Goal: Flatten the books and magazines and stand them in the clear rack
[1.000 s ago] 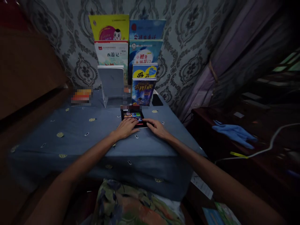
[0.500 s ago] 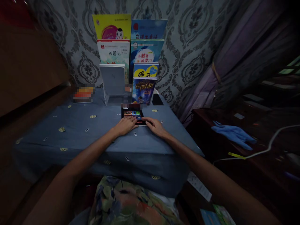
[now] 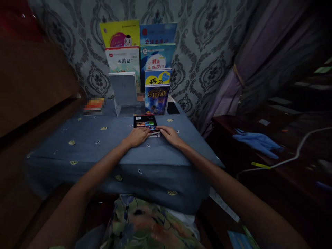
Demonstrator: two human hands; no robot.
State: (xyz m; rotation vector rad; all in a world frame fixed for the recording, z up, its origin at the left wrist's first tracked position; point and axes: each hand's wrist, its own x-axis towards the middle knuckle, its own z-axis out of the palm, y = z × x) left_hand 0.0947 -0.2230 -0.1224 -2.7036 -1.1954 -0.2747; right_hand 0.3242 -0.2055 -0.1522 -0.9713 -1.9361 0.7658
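A dark book (image 3: 145,120) with colourful pictures and a white barcode label lies on the blue cloth-covered table (image 3: 88,152), just in front of a display stand. My left hand (image 3: 139,136) rests flat across the book's near left part, fingers stretched over it. At the near right corner, my right hand (image 3: 169,134) has thumb and forefinger on the book's edge, and its other fingers are partly hidden. A strip of white pages shows along the near edge between my hands.
A clear stand (image 3: 126,109) holds several upright books, among them a blue one (image 3: 156,98) in the front right slot. A black flat object (image 3: 173,108) lies to its right, a blurred orange item (image 3: 93,104) to its left. Blue gloves (image 3: 256,142) and a white cable (image 3: 295,157) are on the right.
The book's near edge now shows more white, and its barcode label is plainer. My hands keep nearly the same places on it; the camera view has shifted slightly.
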